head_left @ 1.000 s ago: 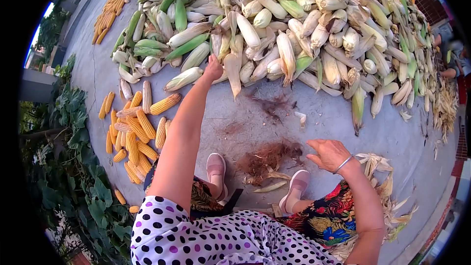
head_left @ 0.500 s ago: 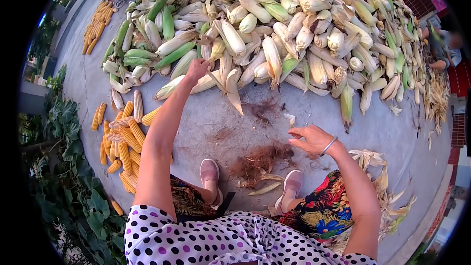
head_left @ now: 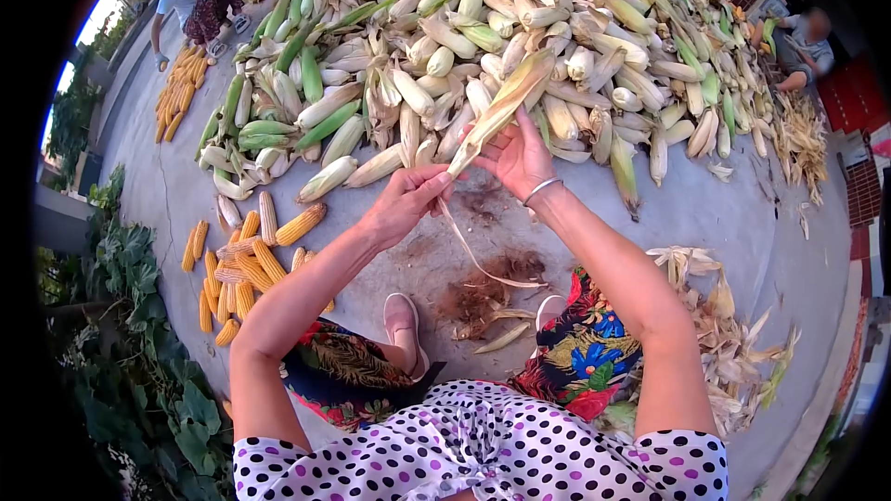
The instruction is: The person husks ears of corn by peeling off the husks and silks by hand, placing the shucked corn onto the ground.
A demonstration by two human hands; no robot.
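Observation:
An ear of corn (head_left: 509, 104) in its pale yellow husk is held up in front of me, tilted with its thick end up and to the right. My left hand (head_left: 406, 206) pinches the narrow lower end of the husk. Around the middle of the ear, my right hand (head_left: 516, 163) grips from the right, palm showing and some fingers hidden behind the husk. A thin strip of husk (head_left: 475, 255) dangles below my hands. Just beyond lies a large heap of unhusked corn (head_left: 418, 88).
Husked yellow cobs (head_left: 243, 269) lie on the concrete at left, with another row of cobs (head_left: 181, 88) farther back. Stripped husks (head_left: 719, 334) are piled at right. Brown corn silk (head_left: 483, 301) lies between my feet. One person (head_left: 200, 0) crouches at upper left, another person (head_left: 803, 46) at right.
My left hand has drawn back from the heap, and an ear of corn is now between both hands. My right hand has moved up and left onto it. The view has shifted slightly.

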